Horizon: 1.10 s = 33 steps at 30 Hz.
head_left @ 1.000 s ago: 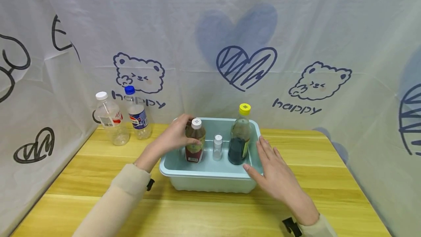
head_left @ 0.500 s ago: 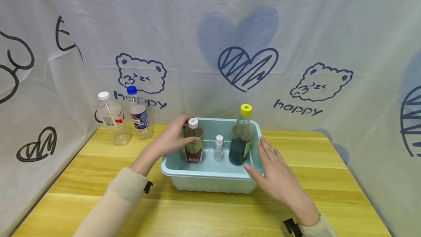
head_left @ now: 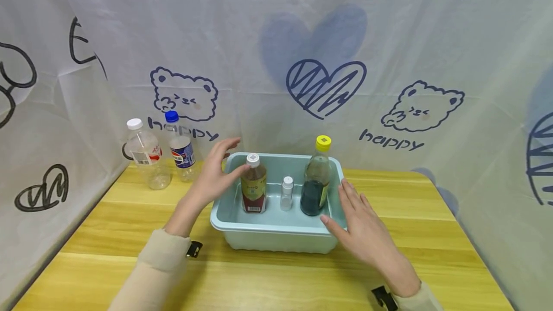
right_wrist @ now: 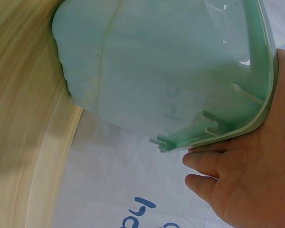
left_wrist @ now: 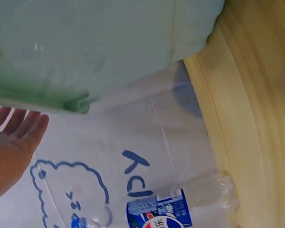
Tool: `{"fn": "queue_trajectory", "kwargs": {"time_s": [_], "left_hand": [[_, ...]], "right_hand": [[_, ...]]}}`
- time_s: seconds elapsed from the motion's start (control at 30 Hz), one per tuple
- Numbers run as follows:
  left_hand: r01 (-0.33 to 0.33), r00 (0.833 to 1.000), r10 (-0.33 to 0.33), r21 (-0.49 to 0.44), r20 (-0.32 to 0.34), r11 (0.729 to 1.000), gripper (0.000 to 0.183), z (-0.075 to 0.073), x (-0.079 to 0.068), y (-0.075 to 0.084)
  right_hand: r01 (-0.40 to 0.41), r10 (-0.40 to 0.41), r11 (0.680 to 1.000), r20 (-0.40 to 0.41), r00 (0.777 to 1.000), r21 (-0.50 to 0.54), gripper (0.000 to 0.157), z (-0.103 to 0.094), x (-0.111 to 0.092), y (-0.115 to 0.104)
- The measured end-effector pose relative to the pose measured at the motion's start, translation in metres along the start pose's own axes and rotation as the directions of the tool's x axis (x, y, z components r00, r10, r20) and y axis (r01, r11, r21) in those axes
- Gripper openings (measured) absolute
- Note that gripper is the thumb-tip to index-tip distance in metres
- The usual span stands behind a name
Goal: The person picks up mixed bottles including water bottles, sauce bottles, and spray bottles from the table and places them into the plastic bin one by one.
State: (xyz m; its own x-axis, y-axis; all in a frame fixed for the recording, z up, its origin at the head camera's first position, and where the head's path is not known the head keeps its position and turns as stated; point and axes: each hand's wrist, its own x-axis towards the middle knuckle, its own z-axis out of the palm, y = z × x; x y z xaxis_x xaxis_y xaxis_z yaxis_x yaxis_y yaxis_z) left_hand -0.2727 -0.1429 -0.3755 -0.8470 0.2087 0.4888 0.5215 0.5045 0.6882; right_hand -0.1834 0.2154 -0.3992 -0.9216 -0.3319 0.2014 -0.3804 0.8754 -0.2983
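Note:
In the head view a pale blue-green plastic basin stands on the wooden table. Inside it, upright, are a brown bottle with a white cap at the left, a small clear bottle in the middle, and a dark-liquid bottle with a yellow cap at the right. My left hand is over the basin's left rim, fingers spread and holding nothing, its thumb near the brown bottle's neck. My right hand rests along the right rim with straight fingers; the right wrist view shows that hand against the rim.
Two clear plastic bottles stand at the table's back left: one with a white cap, one with a blue cap and blue label. A printed cloth hangs behind the wooden table.
My left hand has let go of the brown bottle and moved up and left, its fingers opening. The bottle shifted slightly left in the basin beforehand. My right hand has stayed at the rim.

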Motion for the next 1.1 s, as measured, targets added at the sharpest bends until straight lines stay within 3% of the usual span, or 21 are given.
{"fn": "queue_trajectory", "kwargs": {"time_s": [0.13, 0.27, 0.53, 0.7, 0.77, 0.87, 1.1], "left_hand": [[-0.05, 0.989, 0.051, 0.014, -0.136, 0.999, 0.07, -0.005, 0.001, -0.009], [-0.06, 0.953, 0.07, 0.041, -0.294, 0.997, 0.07, -0.012, 0.001, -0.02], [-0.047, 0.822, 0.042, 0.006, -0.568, 0.999, 0.074, -0.025, 0.002, -0.048], [0.014, 0.735, -0.01, 0.0, -0.678, 1.0, 0.072, -0.03, 0.002, -0.063], [0.039, 0.71, -0.025, 0.003, -0.704, 0.999, 0.072, -0.032, 0.003, -0.069], [0.08, 0.69, -0.052, 0.005, -0.722, 0.997, 0.072, -0.036, 0.005, -0.076], [0.177, 0.675, -0.151, -0.039, -0.722, 0.983, 0.075, -0.042, 0.013, -0.084]], "right_hand": [[-0.001, 0.001, 1.0, -0.004, 1.0, 0.0, 0.089, -0.001, 0.0, 0.0], [-0.007, 0.007, 1.0, 0.0, 1.0, 0.001, 0.09, -0.001, -0.001, 0.0], [-0.014, 0.014, 1.0, 0.006, 1.0, -0.002, 0.091, -0.001, 0.0, 0.002], [-0.01, 0.01, 1.0, 0.003, 1.0, -0.001, 0.091, -0.001, 0.0, 0.002], [-0.011, 0.011, 1.0, 0.008, 1.0, 0.001, 0.091, 0.0, 0.001, 0.002], [-0.017, 0.017, 1.0, 0.016, 1.0, 0.005, 0.091, 0.0, 0.001, 0.001], [-0.019, 0.019, 1.0, 0.013, 1.0, 0.003, 0.092, 0.001, 0.001, 0.002]]}}
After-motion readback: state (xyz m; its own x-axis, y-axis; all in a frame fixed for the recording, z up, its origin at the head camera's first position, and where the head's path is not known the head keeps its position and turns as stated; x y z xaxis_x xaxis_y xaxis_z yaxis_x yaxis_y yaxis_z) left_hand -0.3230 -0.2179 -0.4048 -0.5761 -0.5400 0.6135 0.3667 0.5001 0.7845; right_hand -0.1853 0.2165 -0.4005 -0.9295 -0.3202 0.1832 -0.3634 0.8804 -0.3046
